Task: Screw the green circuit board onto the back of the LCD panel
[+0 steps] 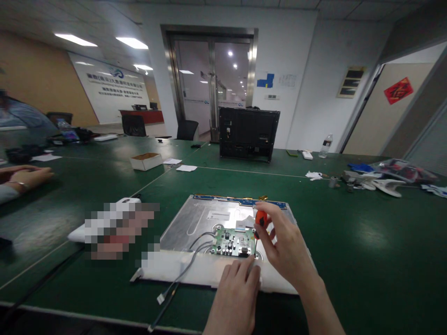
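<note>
A display panel (pixel 178 228) lies back side up on the green table, with a green circuit board (pixel 228 242) on it. My right hand (pixel 281 237) grips a small orange-handled screwdriver (pixel 261 218), held upright with its shaft down at the board's right edge. Below the board, my left hand (pixel 239 288) rests on the panel's white lower strip (pixel 178 266), its fingertips close together at the board's lower right corner. Grey cables (pixel 190 263) run from the board's left side over the strip and onto the table.
A blurred-out white object (pixel 104 223) lies left of the panel. Farther back are an open box (pixel 145 161), a black monitor housing (pixel 249 135) and a bottle (pixel 326 145). Gloves and bags (pixel 387 179) lie at right. Another person's hands (pixel 28 177) rest at far left.
</note>
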`<state>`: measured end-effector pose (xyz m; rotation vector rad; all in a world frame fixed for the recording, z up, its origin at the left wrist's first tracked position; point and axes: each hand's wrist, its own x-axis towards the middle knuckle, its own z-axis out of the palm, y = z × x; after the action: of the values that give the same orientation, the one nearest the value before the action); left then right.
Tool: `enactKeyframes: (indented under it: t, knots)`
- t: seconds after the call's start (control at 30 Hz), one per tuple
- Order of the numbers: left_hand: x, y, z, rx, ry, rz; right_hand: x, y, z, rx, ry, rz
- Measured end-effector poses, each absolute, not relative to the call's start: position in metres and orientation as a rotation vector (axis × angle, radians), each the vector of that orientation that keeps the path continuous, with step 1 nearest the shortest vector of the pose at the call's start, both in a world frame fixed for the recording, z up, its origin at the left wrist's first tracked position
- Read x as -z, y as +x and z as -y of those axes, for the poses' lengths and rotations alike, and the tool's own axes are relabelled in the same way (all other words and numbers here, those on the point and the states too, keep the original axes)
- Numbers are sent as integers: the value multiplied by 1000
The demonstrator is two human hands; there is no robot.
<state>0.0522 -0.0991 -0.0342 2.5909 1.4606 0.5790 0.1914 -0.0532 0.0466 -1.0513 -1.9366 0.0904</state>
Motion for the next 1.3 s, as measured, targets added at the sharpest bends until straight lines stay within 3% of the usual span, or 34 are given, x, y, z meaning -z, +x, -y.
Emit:
enactKeyframes:
  t: [1.3]
  knots:
    - [37,51,101,-633,2561,-1457,-49,193,53,-84,-971,1884]
